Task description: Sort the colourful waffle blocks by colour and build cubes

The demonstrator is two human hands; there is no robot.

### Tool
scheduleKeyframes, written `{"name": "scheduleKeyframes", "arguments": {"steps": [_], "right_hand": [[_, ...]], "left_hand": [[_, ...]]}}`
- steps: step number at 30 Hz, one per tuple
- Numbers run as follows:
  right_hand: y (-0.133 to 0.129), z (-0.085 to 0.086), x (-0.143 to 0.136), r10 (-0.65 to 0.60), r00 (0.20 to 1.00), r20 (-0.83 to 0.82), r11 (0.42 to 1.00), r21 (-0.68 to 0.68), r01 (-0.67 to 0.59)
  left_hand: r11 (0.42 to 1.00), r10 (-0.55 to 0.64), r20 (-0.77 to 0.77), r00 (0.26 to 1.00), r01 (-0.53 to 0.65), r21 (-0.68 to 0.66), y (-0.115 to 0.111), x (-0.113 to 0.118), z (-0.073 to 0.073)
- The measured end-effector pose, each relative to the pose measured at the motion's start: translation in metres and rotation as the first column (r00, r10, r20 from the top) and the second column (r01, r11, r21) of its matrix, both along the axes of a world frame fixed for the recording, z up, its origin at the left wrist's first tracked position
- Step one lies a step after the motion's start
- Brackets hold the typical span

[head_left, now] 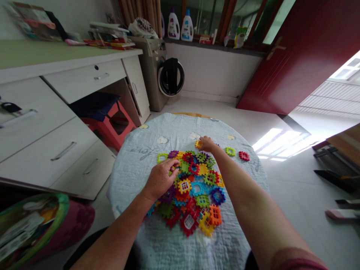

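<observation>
A heap of colourful plastic interlocking building blocks [202, 188], square with toothed edges and some with window grids, lies on the round cloth-covered table [140, 168]. My left hand [162, 179] rests over the heap's left side, fingers curved, thumb and forefinger apart, with blocks showing between them. Beyond the heap, my right hand [207, 144] has its fingertips closed on a yellow block [198, 144] at the cloth. To the right of that hand lie a green block [230, 151] and a red block [244, 156]; a purple one is mostly hidden behind the wrist.
White drawers [64, 150] and a red stool [118, 123] stand at the left. A full bin [81, 217] is at the lower left. Behind are a washing machine [153, 71] with its door open and a red door [281, 63].
</observation>
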State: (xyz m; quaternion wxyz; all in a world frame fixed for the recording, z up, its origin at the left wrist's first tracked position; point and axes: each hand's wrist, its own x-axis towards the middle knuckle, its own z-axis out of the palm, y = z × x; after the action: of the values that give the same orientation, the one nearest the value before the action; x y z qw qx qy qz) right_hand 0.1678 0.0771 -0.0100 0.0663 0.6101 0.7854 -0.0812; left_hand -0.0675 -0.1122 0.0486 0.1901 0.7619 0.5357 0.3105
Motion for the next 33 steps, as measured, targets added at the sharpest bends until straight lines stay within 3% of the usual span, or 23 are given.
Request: {"name": "scheduleKeyframes", "arguments": {"steps": [12, 18, 20, 22, 25, 27, 29, 33], "right_hand": [[0.009, -0.004, -0.004, 0.034, 0.999, -0.040, 0.999, -0.011, -0.035], [0.001, 0.017, 0.022, -0.077, 0.983, -0.167, 0.992, 0.091, 0.093], [-0.004, 0.024, 0.037, -0.151, 0.934, -0.324, 0.966, 0.152, 0.209], [-0.014, 0.029, 0.052, -0.216, 0.836, -0.505, 0.926, 0.166, 0.339], [-0.034, 0.031, 0.068, -0.241, 0.754, -0.611, 0.908, 0.133, 0.398], [-0.049, 0.031, 0.072, -0.223, 0.782, -0.582, 0.923, 0.133, 0.362], [-0.061, 0.031, 0.069, -0.190, 0.867, -0.461, 0.946, 0.152, 0.288], [-0.065, 0.027, 0.046, -0.104, 0.971, -0.214, 0.980, 0.143, 0.137]], "left_hand": [[1.000, -0.004, 0.005, 1.000, 0.004, -0.017, 0.000, 0.000, 0.003], [1.000, 0.005, -0.008, 1.000, -0.005, -0.019, 0.000, -0.002, 0.005], [1.000, 0.004, -0.014, 1.000, -0.004, -0.014, -0.001, -0.002, 0.005], [1.000, -0.004, -0.022, 1.000, 0.004, -0.007, -0.001, -0.002, 0.005], [1.000, -0.012, -0.041, 0.999, 0.012, 0.006, -0.001, -0.001, 0.004], [1.000, -0.011, -0.053, 0.999, 0.012, 0.017, -0.001, 0.000, 0.003], [1.000, -0.008, -0.059, 0.998, 0.009, 0.020, -0.001, 0.002, 0.002], [1.000, -0.011, -0.069, 0.998, 0.010, -0.010, -0.003, 0.005, 0.000]]}}
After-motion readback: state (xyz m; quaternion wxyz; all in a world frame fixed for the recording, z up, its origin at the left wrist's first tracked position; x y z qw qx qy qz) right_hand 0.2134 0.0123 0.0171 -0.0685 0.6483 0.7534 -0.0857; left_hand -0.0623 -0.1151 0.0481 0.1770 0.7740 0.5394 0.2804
